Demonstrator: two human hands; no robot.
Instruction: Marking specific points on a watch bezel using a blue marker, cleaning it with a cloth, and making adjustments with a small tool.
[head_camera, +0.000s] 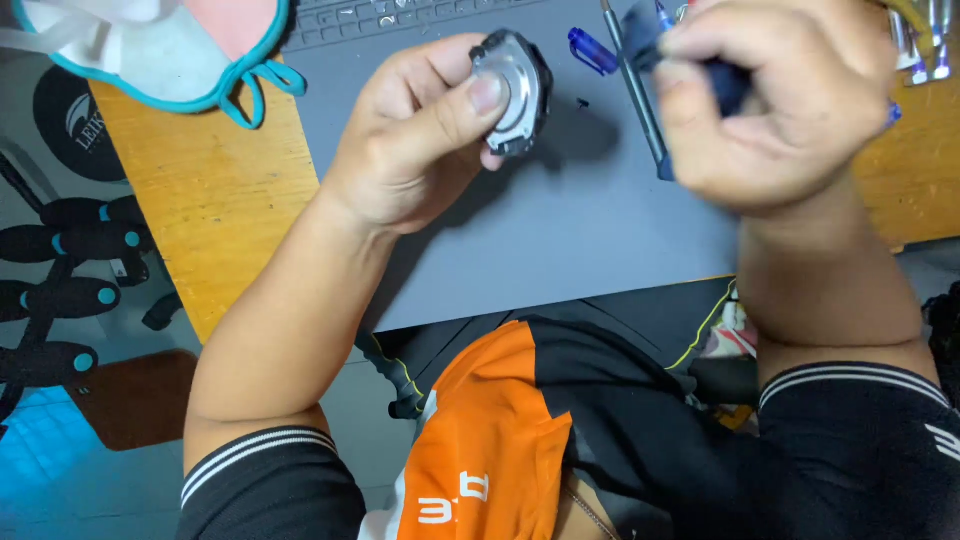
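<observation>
Left hand (415, 140) grip closed on a fan (512, 90): thumb pressed flat across its pale metal face, fingers wrapped behind the black plastic rim. The fan is round, thin, disc-like, with a notched dark edge and a dull silver plate; it is held tilted, raised above the mat (560, 230) and casting a soft shadow on it. Right hand (770, 110) is curled into a tight fist around a dark blue tool handle (728, 85); the hand is motion-blurred, so the tool's tip cannot be told. Just left of that fist a slim grey metal rod (635, 85) lies on the mat, and beside it a translucent blue cap (592, 50). The mat is smooth, matte grey and covers most of the wooden surface (215, 200), whose orange-brown grain shows at left. A keyboard edge (380, 18) sits at the top. At upper left lies a white face mask (150, 45) with teal trim and loops. Bright metal tools (925, 40) cluster at upper right. Below the surface at left, black handles (70, 240) with teal dots stand in a rack.
</observation>
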